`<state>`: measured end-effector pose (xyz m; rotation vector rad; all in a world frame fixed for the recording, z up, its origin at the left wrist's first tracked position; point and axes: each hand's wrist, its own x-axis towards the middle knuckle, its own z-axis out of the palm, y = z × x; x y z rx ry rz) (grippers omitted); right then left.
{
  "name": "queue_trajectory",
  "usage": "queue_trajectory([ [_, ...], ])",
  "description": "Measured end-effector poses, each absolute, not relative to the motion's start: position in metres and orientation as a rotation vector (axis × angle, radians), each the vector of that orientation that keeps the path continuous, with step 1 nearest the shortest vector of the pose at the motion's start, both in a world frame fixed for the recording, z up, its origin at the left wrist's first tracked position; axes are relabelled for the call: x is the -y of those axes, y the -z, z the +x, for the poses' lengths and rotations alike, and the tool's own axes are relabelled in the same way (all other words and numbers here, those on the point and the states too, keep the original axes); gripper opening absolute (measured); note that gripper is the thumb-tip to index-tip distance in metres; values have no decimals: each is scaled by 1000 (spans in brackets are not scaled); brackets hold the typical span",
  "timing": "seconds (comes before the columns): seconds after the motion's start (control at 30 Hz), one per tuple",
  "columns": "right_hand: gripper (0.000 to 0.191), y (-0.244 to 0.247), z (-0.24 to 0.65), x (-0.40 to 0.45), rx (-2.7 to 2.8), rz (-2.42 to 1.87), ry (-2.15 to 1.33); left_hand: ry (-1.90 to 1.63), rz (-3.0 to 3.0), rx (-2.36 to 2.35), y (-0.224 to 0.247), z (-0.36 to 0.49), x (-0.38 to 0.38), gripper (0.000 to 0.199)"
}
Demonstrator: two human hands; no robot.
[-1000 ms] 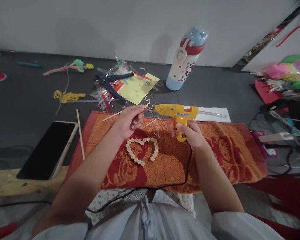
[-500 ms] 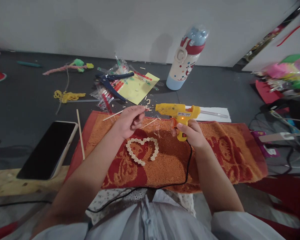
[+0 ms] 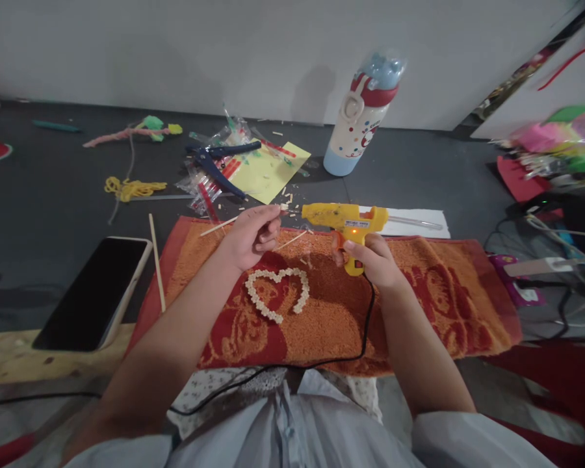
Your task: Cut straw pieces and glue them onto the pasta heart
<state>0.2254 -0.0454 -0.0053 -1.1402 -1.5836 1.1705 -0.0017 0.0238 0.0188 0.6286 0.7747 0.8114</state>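
Note:
My right hand point(image 3: 370, 257) is wrapped round the handle of a yellow hot glue gun point(image 3: 338, 214), whose small light glows orange. Its metal nozzle points left, close to the fingertips of my left hand point(image 3: 258, 234). Those fingertips pinch a small pale wooden piece point(image 3: 283, 207); its exact shape is hard to make out. Below the hands, a heart outline of small pale wooden pieces point(image 3: 252, 296) lies on an orange and red towel point(image 3: 331, 312), with a gap near its lower tip. A clear glue stick point(image 3: 414, 223) protrudes from the gun's back.
Behind the hands are blue-handled cutters point(image 3: 214, 170), a yellow paper point(image 3: 273, 172) with wooden bits, and an upright bottle point(image 3: 353, 130). At left lie a phone point(image 3: 95, 292) and a thin stick point(image 3: 156, 263). The gun's black cord point(image 3: 368, 318) crosses the towel.
The glue gun has shifted very slightly left. My left fingertips have drawn back a little, and the pale piece in them shows more clearly.

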Motion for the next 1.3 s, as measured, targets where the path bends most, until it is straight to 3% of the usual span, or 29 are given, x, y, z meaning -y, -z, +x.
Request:
queue_trajectory([
  [0.27, 31, -2, 222, 47, 1390, -1129, -1121, -868, 592, -793, -15, -2, -26, 10],
  [0.47, 28, 1, 234, 38, 1329, -1511, -770, -936, 535, -856, -16, -3, -29, 8],
  [0.67, 37, 3, 249, 35, 1478, -2011, -229, -923, 542, -864, -14, -3, -30, 8],
  [0.87, 40, 7, 264, 35, 1518, -2275, -85, -918, 549, -856, -13, -3, -30, 9],
  [1.07, 43, 10, 272, 35, 1547, -2308, 7, -933, 551, -844, -13, -4, -29, 9],
  [1.3, 16, 4, 247, 29, 1744, -1962, -58, -932, 562, -847, -14, -3, -28, 9],
])
